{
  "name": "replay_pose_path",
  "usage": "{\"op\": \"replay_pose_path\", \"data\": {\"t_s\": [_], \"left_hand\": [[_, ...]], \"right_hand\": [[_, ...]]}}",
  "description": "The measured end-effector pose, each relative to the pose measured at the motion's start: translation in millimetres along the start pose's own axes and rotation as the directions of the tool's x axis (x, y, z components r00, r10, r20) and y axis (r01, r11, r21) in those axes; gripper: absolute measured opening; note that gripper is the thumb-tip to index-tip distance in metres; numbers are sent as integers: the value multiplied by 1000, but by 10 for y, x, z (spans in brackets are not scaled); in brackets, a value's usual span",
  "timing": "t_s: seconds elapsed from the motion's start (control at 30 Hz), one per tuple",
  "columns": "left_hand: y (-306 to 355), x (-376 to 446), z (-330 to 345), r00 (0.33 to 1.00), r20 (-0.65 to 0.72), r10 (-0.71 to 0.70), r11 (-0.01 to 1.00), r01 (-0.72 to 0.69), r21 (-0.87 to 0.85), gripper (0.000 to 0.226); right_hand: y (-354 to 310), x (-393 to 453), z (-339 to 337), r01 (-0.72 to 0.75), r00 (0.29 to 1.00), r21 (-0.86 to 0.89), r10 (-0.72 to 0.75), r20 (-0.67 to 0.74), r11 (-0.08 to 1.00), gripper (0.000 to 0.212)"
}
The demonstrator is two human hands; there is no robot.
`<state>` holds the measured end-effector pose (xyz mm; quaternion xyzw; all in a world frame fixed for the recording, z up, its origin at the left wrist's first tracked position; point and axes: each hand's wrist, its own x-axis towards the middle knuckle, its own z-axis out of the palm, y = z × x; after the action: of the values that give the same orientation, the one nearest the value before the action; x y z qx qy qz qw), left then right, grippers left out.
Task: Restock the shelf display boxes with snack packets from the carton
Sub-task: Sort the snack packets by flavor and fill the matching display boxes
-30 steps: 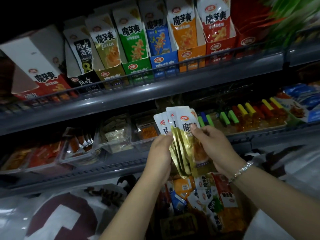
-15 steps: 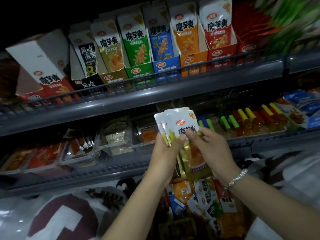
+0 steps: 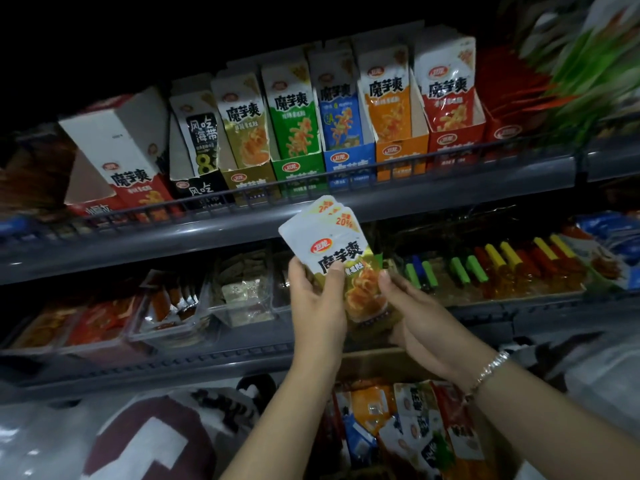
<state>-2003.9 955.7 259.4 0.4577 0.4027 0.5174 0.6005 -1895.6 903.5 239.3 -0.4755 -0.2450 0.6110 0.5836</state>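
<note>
A stack of several white-and-gold snack packets [image 3: 334, 252] is held upright in front of the middle shelf. My left hand [image 3: 317, 306] grips its left edge with the thumb across the front. My right hand [image 3: 415, 320] holds the lower right side. On the upper shelf stands a row of display boxes: gold [image 3: 249, 178], green [image 3: 298, 166], blue [image 3: 348, 157], orange [image 3: 401, 150] and red [image 3: 455, 136]. Directly below my hands is the carton [image 3: 408, 431], which holds mixed loose packets.
A wire rail [image 3: 311, 180] runs along the upper shelf's front. A tilted white-and-red box [image 3: 114, 157] and a black box [image 3: 204, 188] stand at the left. Clear trays [image 3: 239, 299] and colour-capped snack sticks [image 3: 502, 265] fill the middle shelf. Bulky plastic bags [image 3: 104, 441] lie at bottom left.
Both hands squared the fanned packets into a neat stack, turned its front toward me and raised it toward the upper shelf. The view tilted slightly upward.
</note>
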Motion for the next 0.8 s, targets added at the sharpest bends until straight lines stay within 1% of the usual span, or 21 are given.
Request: {"op": "replay_pose_path", "data": {"t_s": [0.07, 0.1, 0.17, 0.23, 0.27, 0.37, 0.5, 0.67, 0.73, 0.8], "left_hand": [[35, -21, 28, 1000, 23, 3, 1000, -3, -26, 26], [47, -17, 36, 1000, 29, -10, 999, 11, -47, 27], [65, -3, 50, 999, 32, -40, 996, 42, -76, 30], [72, 14, 49, 998, 37, -56, 996, 59, -64, 33], [79, 20, 43, 997, 45, -59, 997, 61, -42, 36], [98, 40, -1, 995, 88, -50, 999, 48, 19, 49], [159, 90, -63, 991, 124, -48, 999, 44, 29, 57], [312, 204, -169, 990, 129, -49, 998, 42, 56, 50], [409, 258, -208, 994, 103, -26, 997, 18, 77, 48], [546, 340, -256, 997, 77, 13, 995, -20, 95, 42]], "right_hand": [[5, 15, 32, 60, 998, 9, -59, -20, 998, 48], [0, 22, 56, 101, 994, -35, -103, -38, 994, 46], [-13, 48, 83, 173, 978, -191, -191, -82, 966, 49], [-50, 60, 94, 208, 956, -386, -270, -113, 899, 55], [-87, 55, 109, 222, 945, -457, -305, -116, 861, 55], [-165, 51, 152, 255, 922, -567, -374, -103, 783, 54], [-218, 85, 249, 259, 919, -625, -386, -73, 736, 46], [-287, 86, 388, 342, 900, -745, -426, 86, 573, 41], [-378, 117, 458, 342, 907, -771, -404, 120, 538, 39], [-535, 177, 538, 347, 908, -781, -395, 141, 519, 45]]}}
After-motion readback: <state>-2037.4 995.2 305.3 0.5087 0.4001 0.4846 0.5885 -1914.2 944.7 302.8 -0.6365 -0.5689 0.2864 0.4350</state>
